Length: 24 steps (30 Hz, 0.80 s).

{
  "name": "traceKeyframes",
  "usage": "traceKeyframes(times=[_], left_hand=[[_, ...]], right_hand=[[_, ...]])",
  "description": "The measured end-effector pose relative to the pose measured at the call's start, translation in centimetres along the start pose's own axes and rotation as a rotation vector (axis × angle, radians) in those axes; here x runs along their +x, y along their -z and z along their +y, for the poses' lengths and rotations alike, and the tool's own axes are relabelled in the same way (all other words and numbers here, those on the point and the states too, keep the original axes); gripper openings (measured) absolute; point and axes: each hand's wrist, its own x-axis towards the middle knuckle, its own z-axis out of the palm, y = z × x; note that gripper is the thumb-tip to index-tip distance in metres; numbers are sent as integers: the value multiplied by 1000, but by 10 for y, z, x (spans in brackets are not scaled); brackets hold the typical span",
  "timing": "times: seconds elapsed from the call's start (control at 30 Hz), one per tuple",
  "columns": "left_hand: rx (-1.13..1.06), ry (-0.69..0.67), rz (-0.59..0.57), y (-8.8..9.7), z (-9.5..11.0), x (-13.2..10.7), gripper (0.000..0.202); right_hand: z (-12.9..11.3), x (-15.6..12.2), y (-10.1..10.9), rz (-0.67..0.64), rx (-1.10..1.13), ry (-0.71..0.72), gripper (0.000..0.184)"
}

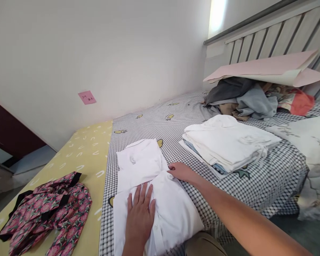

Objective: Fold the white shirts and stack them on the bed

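Note:
A white button-up shirt (173, 209) lies partly folded on the checked bedsheet, its far part a narrow panel and its near part spread wider, with a button strip in view. My left hand (141, 209) rests flat on the near part, fingers stretched out and apart. At the shirt's right edge, my right hand (180, 171) pinches the white fabric between thumb and fingers. To the right of that hand sits a stack of folded clothes (226, 138), white on top with some blue layers below.
On the yellow sheet (96, 153) at left lies a crumpled floral garment (53, 209). Heaped dark and grey clothes (245, 96) sit under pink sheets (261, 69) by the headboard. White flowered fabric (312, 142) hangs over the right edge. A pink note (87, 97) is on the wall.

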Motion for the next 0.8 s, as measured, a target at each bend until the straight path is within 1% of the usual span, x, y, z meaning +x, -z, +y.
traceKeyframes(times=[0.03, 0.07, 0.1, 0.2, 0.3, 0.4, 0.47, 0.5, 0.53, 0.6, 0.63, 0.67, 0.7, 0.73, 0.77, 0.8], left_hand=[[0, -3, 9, 0, 0, 0, 52], [-1, -6, 18, -1, -1, 0, 53], [-3, -8, 25, -2, -1, 0, 53], [-13, -8, 30, -3, -1, 0, 52], [-29, -4, 15, -2, 0, 0, 52], [-44, 8, -1, 0, 2, 0, 52], [-57, 18, -7, 2, 3, 0, 51], [-65, 22, -8, 2, 4, 0, 51], [-73, 25, -9, 2, 4, 0, 51], [-88, 28, -6, 0, 5, -1, 51], [-96, 28, -4, 0, 5, -1, 52], [-103, 25, 0, -1, 5, -1, 52], [-109, 25, 3, -2, 5, 0, 52], [-114, 26, 5, -2, 5, 0, 52], [-119, 26, 5, -1, 6, 0, 52], [-123, 27, 4, -1, 6, 1, 52]], right_hand=[[1, 1, -1, 16, -24, -19, 17], [2, 2, -1, 37, -44, -38, 12], [4, 2, -2, 61, -58, -53, 11], [6, 2, -4, 131, -87, -69, 15], [5, -3, -12, 208, -140, -49, 22], [3, -7, -17, 255, -176, -16, 18], [2, -8, -14, 269, -171, -25, 15], [1, -9, -11, 278, -163, -42, 18], [-1, -12, -7, 291, -152, -70, 25], [-6, -22, 0, 376, -128, -85, 41], [-9, -30, 0, 442, -125, -36, 46], [-11, -39, -2, 503, -136, 61, 48], [-13, -48, -6, 536, -161, 195, 49], [-13, -56, -13, 527, -197, 339, 49], [-12, -62, -21, 470, -240, 458, 49], [-10, -65, -30, 378, -282, 521, 49]])
